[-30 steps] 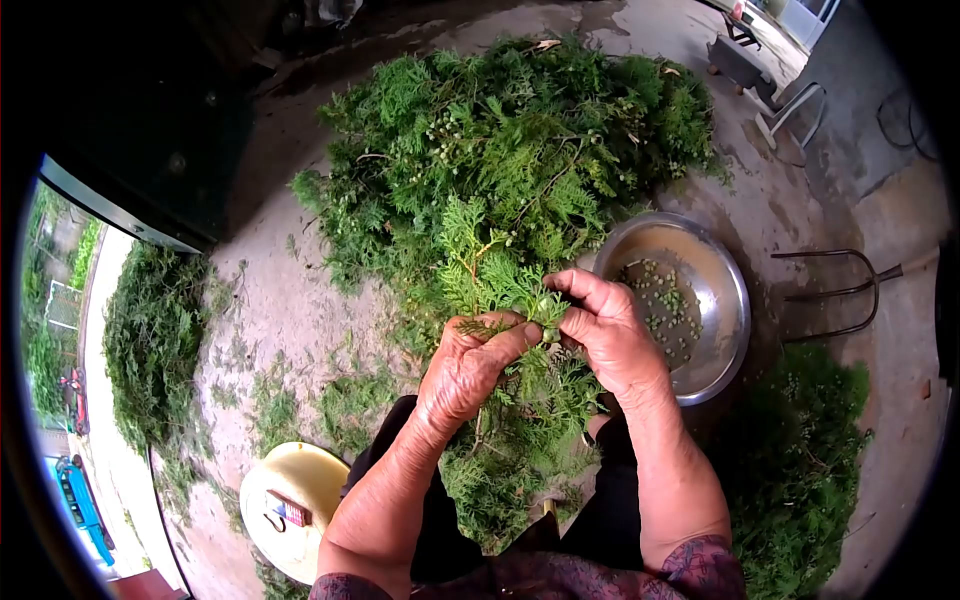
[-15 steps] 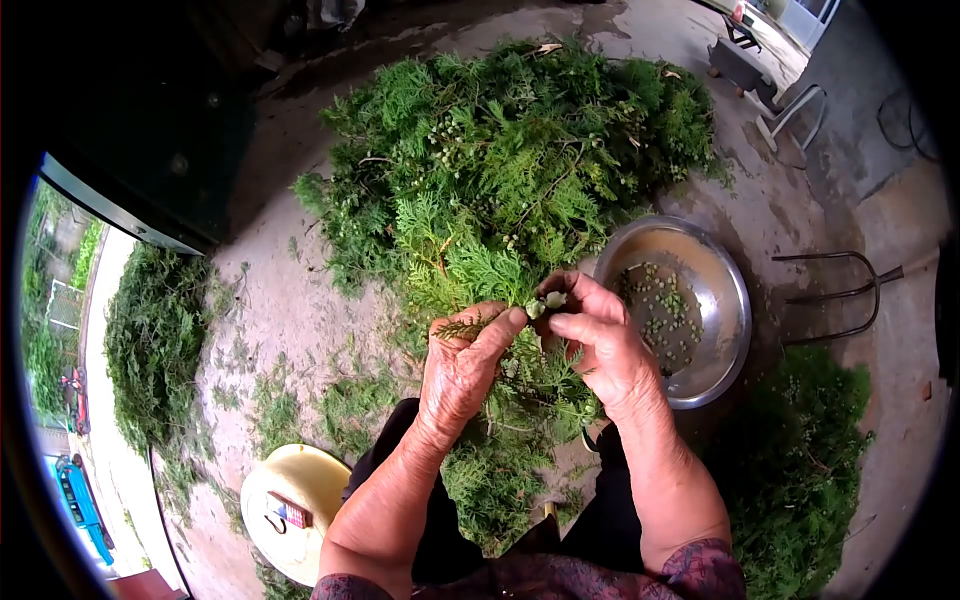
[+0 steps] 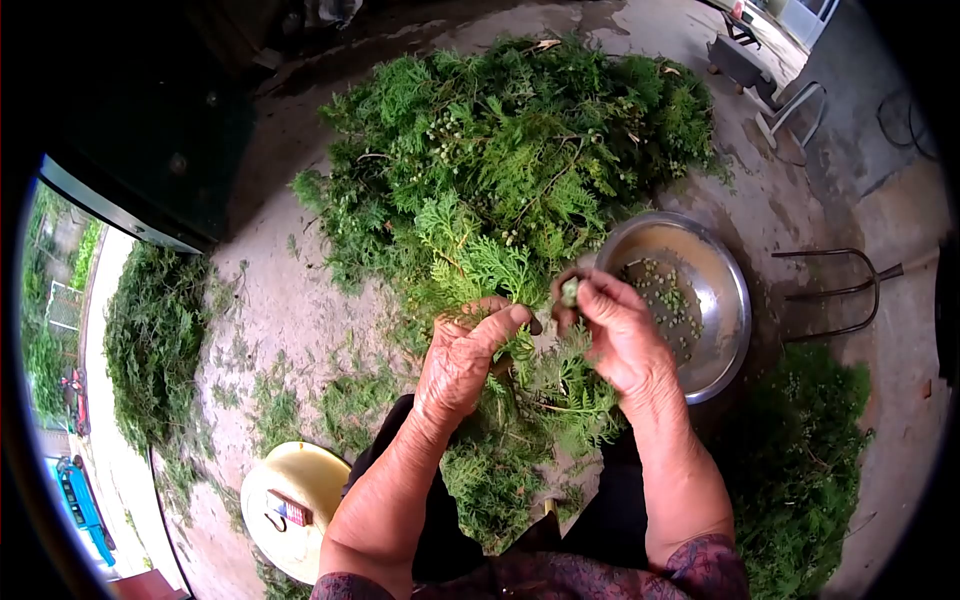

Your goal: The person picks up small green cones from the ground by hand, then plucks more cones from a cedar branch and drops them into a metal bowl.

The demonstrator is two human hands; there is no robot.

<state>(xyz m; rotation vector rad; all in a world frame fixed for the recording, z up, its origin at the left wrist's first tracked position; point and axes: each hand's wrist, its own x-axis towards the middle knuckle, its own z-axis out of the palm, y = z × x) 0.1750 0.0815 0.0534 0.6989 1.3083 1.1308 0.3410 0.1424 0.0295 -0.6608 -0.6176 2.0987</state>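
Observation:
My left hand (image 3: 462, 355) is closed round a green sprig (image 3: 490, 265), thumb pressed on its stem, with fronds sticking out above and below. Just right of it, my right hand (image 3: 622, 335) pinches a pale green cone (image 3: 571, 291) between thumb and fingers, apart from the left hand. Behind the right hand stands a metal basin (image 3: 735, 300) with many small green cones (image 3: 672, 305) in its bottom. Beyond both hands a large heap of leafy branches (image 3: 500, 150) lies on the floor.
A fork with metal tines (image 3: 850, 290) lies right of the basin. More greenery lies at the left (image 3: 155, 340) and lower right (image 3: 790, 470). A yellowish round lid or stool (image 3: 290, 470), with a small packet on it, is at the lower left.
The cone has come away from the sprig in my right hand, which has moved right, toward the basin. My left hand has stayed nearly in place with the sprig.

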